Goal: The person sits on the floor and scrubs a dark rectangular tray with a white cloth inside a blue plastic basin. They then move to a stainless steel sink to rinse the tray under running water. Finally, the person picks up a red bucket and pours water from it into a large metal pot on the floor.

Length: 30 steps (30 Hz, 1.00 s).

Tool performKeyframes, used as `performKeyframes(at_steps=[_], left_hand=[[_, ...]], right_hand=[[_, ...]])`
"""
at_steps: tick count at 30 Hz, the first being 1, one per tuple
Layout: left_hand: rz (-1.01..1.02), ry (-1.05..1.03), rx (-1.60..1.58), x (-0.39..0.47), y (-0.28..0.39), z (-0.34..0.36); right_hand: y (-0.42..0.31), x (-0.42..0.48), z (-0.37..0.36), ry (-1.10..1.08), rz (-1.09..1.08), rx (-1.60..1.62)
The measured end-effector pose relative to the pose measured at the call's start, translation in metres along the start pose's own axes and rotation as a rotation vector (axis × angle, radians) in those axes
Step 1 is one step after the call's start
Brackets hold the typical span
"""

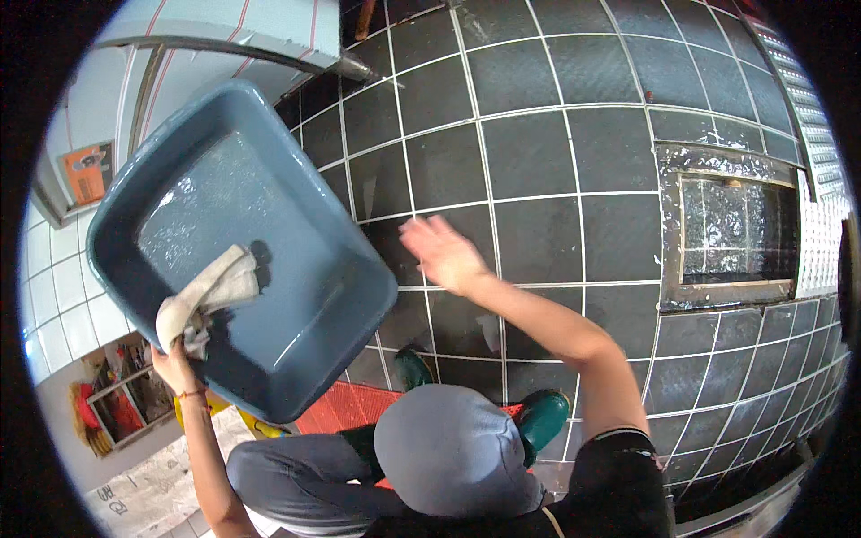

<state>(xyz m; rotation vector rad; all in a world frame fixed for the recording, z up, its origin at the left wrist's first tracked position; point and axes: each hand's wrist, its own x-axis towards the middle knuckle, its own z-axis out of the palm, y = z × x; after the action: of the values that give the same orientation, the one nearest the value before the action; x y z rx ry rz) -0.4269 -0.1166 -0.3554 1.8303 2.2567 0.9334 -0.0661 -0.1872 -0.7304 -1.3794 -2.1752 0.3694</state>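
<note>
My left hand point(176, 368) grips the lower left rim of a large blue-grey plastic tub point(269, 202), together with a cloth. The pale, wrinkled cloth point(215, 286) hangs from that rim into the tub. The tub is tilted, and its inner bottom looks wet and shiny. To the right of the tub, my right hand point(444, 255) is held over the dark floor tiles with its fingers extended, touching nothing that I can see.
A framed recess with water point(740, 228) lies in the tiled floor point(525, 155) at right. A red mat point(346, 407) is under my green boots point(543, 420). Shelves point(124, 403) stand at lower left, and a pale cabinet point(282, 27) at upper left.
</note>
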Motion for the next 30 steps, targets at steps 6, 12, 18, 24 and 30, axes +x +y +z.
performKeyframes(at_steps=[6, 12, 18, 24, 30], left_hand=[[0.212, 0.037, 0.189, -0.018, 0.015, -0.017], [0.252, -0.072, 0.152, -0.016, 0.019, -0.004], [0.21, -0.269, 0.107, 0.016, -0.011, 0.034], [0.021, -0.481, -0.226, 0.055, -0.095, 0.099], [-0.01, -0.635, -0.004, 0.037, -0.117, 0.161]], right_hand=[[0.023, 0.132, 0.057, -0.118, -0.029, -0.206], [0.184, 0.134, -0.046, 0.199, 0.509, -0.311], [0.269, -0.019, -0.126, 0.435, 0.839, -0.593], [0.228, -0.173, -0.192, 0.168, 1.071, -0.92], [0.072, -0.141, -0.153, 0.232, 0.679, -0.21]])
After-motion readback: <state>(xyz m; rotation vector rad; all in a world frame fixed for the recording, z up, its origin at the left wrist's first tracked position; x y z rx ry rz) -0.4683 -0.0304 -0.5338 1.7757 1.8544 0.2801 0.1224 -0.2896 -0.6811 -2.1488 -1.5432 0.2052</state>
